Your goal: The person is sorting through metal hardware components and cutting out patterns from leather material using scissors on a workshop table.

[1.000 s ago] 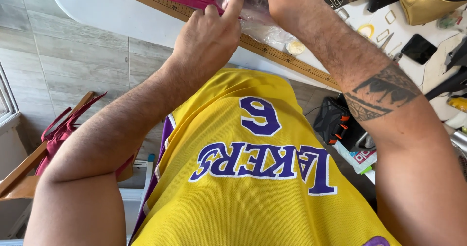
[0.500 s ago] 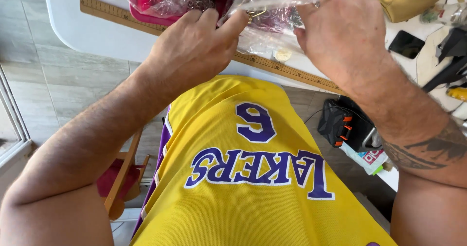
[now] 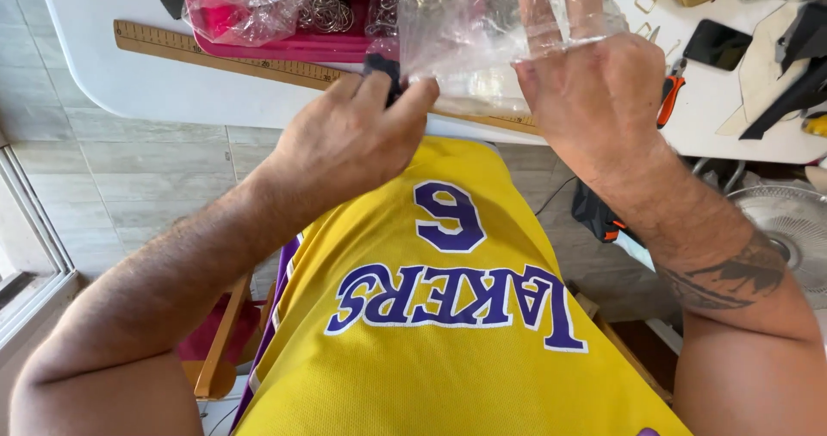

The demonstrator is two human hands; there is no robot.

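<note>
The right hand (image 3: 594,100) had slipped its spread fingers inside the clear plastic bag (image 3: 482,31), upper centre; the left hand (image 3: 353,139) pinched its edge with a small dark piece (image 3: 383,72).

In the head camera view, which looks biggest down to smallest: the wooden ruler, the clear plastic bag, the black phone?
1. Long wooden ruler, partly hidden.
2. Clear plastic bag, cropped; nearer, so these two are unsure.
3. Black phone, clearly smallest.
</note>
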